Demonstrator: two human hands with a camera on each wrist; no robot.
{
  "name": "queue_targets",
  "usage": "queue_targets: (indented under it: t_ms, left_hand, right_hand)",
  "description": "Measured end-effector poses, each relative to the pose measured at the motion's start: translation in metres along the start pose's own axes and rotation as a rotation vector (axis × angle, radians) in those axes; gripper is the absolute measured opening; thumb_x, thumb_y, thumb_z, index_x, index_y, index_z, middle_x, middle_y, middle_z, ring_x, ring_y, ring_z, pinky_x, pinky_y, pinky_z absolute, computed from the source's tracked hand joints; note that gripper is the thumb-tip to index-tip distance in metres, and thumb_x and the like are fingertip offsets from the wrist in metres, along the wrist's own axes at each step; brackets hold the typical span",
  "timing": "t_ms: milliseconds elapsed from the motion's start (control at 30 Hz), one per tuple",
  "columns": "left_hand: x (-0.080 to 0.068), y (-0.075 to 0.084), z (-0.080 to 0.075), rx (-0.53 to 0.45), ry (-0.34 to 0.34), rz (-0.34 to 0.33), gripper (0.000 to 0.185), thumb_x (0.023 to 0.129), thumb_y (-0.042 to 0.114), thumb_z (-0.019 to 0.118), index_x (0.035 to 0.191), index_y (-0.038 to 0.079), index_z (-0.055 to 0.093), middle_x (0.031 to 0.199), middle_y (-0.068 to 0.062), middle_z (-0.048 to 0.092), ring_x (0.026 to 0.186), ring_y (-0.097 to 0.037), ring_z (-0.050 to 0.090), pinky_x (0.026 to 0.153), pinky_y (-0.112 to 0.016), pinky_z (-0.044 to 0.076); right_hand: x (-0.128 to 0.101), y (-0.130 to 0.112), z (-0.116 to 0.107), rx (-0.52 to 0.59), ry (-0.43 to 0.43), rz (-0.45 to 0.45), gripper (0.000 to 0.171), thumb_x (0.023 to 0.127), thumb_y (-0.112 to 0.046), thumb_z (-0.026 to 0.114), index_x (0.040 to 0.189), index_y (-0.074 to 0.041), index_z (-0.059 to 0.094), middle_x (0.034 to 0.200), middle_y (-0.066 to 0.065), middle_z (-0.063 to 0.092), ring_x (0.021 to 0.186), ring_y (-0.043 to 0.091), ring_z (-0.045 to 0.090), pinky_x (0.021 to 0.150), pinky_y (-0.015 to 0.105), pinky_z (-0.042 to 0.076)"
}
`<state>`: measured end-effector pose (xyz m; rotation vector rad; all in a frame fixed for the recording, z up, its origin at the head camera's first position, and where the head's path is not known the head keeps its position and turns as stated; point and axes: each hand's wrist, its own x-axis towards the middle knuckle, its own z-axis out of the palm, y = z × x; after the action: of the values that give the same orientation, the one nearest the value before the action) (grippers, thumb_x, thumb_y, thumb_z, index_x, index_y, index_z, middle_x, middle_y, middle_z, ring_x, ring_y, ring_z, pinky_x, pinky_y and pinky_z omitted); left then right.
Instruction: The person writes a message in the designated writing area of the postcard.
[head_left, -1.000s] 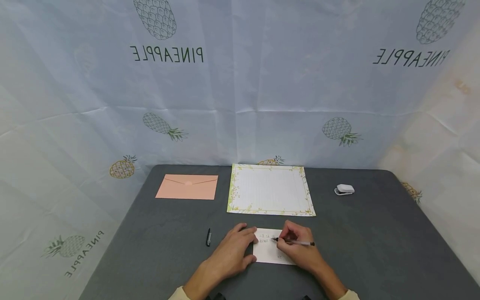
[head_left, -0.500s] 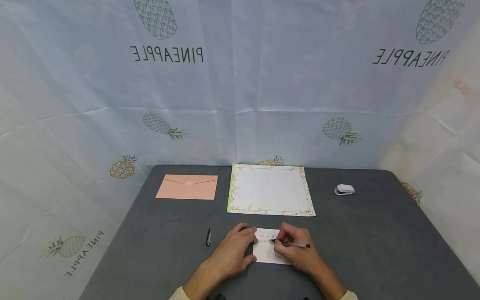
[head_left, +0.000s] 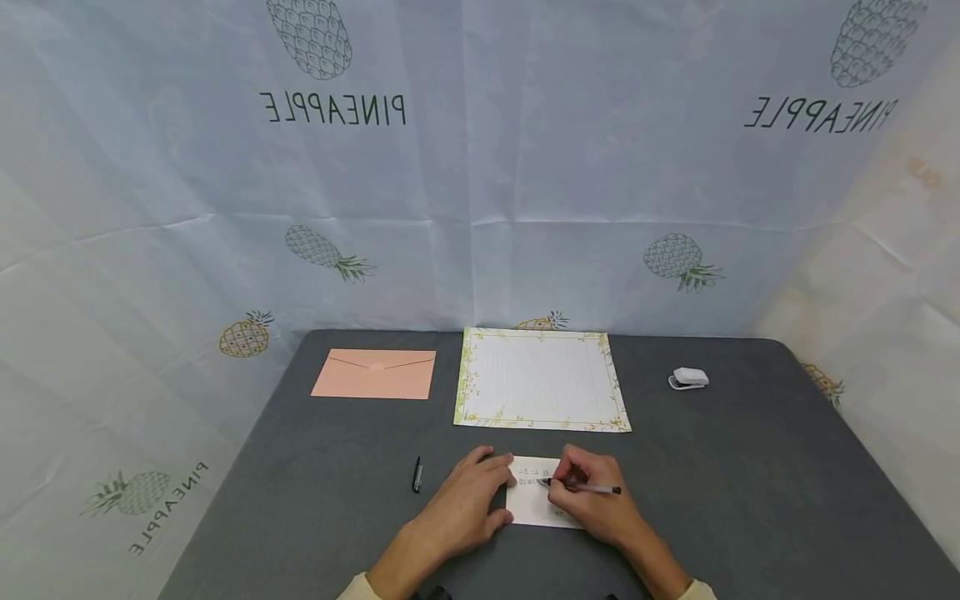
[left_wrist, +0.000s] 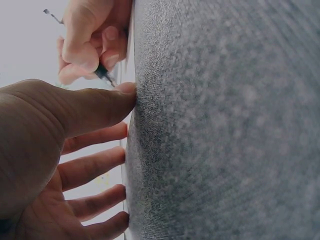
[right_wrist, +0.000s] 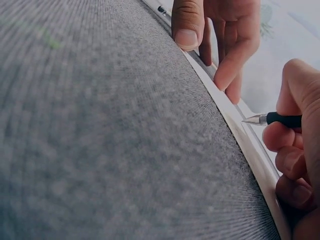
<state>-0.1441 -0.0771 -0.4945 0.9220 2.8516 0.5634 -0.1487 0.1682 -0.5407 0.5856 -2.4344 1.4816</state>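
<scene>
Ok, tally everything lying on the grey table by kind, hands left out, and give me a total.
Paper sheets: 2, the small white card and the floral-bordered letter sheet
Envelopes: 1, the pink envelope
Pens: 1, the pen
Pen caps: 1, the black cap
Staplers: 1, the white stapler
Total: 6

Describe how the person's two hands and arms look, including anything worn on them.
Both hands are bare: no gloves, rings or watch show on the left hand or the right hand. The forearms are bare as well. At the bottom edge of the head view a pale cream sleeve cuff ends each arm. Fingernails are short and unpainted in the wrist views.
</scene>
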Motion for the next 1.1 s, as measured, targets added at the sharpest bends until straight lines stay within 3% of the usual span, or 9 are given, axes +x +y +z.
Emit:
queue_targets:
  t_ms: [1100]
  left_hand:
    - [0.0004,-0.0006,0.0021,0.002,0.002,-0.003,0.035,0.088,0.027,0.095,0.117,0.017,0.078,0.151,-0.002,0.069,0.146,-0.031,0.058,0.125,-0.049,0.049]
  right_hand:
    - [0.0002,0.002,-0.001,0.0,0.022,-0.001,0.041,0.075,0.01,0.078,0.076,-0.028,0.062,0.063,-0.018,0.053,0.057,-0.005,0.042,0.048,0.015,0.034]
